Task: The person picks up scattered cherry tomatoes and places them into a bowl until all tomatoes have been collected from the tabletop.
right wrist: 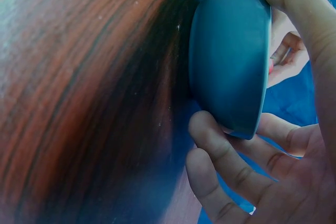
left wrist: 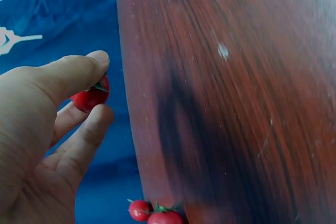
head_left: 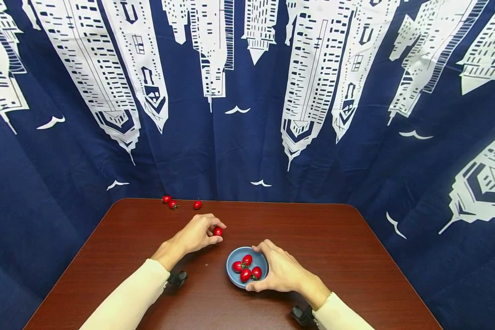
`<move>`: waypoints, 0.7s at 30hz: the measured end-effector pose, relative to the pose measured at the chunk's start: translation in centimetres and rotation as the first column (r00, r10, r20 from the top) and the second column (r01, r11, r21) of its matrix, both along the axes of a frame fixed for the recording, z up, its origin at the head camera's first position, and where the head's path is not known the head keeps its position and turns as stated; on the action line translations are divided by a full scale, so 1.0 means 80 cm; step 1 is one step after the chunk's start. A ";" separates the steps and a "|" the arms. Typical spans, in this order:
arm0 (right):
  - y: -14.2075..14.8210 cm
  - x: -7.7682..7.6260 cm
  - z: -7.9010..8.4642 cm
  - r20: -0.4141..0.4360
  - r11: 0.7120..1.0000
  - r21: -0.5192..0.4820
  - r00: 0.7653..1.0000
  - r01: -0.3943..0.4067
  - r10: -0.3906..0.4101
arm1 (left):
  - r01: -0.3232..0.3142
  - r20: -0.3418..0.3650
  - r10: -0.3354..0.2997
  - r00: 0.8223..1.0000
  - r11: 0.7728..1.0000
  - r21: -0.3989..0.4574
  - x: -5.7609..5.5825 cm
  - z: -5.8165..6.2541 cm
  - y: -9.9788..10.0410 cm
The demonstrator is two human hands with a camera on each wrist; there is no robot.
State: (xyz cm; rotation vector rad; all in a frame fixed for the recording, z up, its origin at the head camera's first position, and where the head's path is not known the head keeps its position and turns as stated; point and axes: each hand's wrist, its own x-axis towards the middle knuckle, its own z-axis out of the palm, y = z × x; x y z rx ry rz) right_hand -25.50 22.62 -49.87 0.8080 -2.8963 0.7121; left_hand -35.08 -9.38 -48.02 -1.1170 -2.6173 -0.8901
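My left hand (head_left: 195, 234) pinches a red cherry tomato (head_left: 217, 231) between thumb and fingers, above the table to the left of the bowl. In the left wrist view the tomato (left wrist: 90, 99) shows its green stem end, close under the thumb. A small blue bowl (head_left: 229, 270) holds several red cherry tomatoes (head_left: 245, 275) with green stems. On its right side, my right hand (head_left: 283, 270) grips the bowl, thumb at the near rim and fingers at the far rim. From the right wrist, the bowl's outer wall (right wrist: 231, 56) hides its contents.
Two cherry tomatoes (head_left: 173, 204) lie together at the back left edge of the brown wooden table (head_left: 313, 224), and another cherry tomato (head_left: 197, 205) lies a little to their right. A navy curtain (head_left: 247, 146) with white building prints hangs behind the table.
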 end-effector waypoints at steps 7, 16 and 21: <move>0.000 0.000 -0.001 0.009 1.000 -0.009 1.000 0.001 -0.001 | 0.016 -0.025 -0.016 1.000 1.000 -0.008 0.012 0.006 0.011; 0.000 -0.001 -0.002 -0.014 1.000 -0.004 1.000 -0.005 0.005 | 0.044 -0.015 -0.044 0.999 0.999 0.012 0.032 0.011 0.026; 0.000 -0.001 -0.001 0.000 1.000 -0.008 1.000 -0.001 0.001 | 0.069 -0.024 -0.069 0.997 0.998 0.006 0.044 0.011 0.036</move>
